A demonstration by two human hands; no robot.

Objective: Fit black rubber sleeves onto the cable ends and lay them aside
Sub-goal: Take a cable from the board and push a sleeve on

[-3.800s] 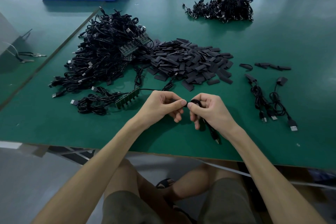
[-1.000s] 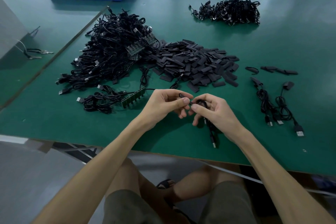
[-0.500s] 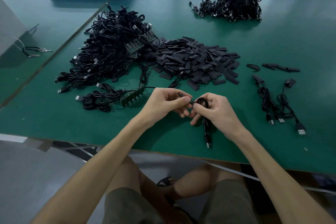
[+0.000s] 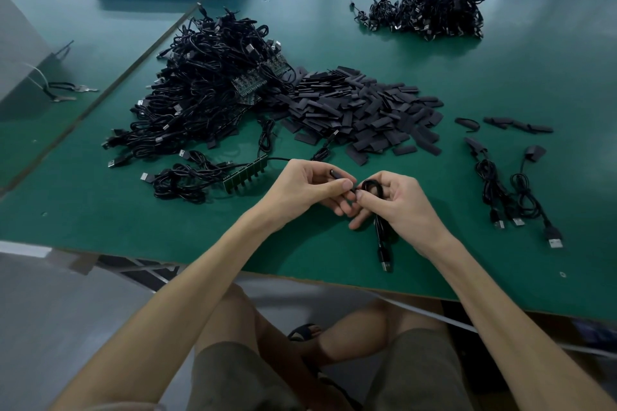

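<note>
Well beyond and to the left of the left hand [image 4: 307, 187] lies a big tangle of cables [image 4: 207, 90] on the table [image 4: 551, 70]. These seem to be waiting their turn, so most of the job looks undone. Straight beyond both hands sits a pile of black rubber sleeves [image 4: 360, 110]. The left hand, fingers curled, pinches a small black piece between thumb and forefinger, most likely a sleeve [image 4: 336, 175]. Meeting it fingertip to fingertip, the right hand [image 4: 397, 203] pinches the end of a cable [image 4: 380, 237]. The cable's loop shows above the fingers and its plug trails toward the near table edge. This fitting seems under way, not complete. To the right of the right hand lie a few finished cables [image 4: 510, 197], laid aside.
</note>
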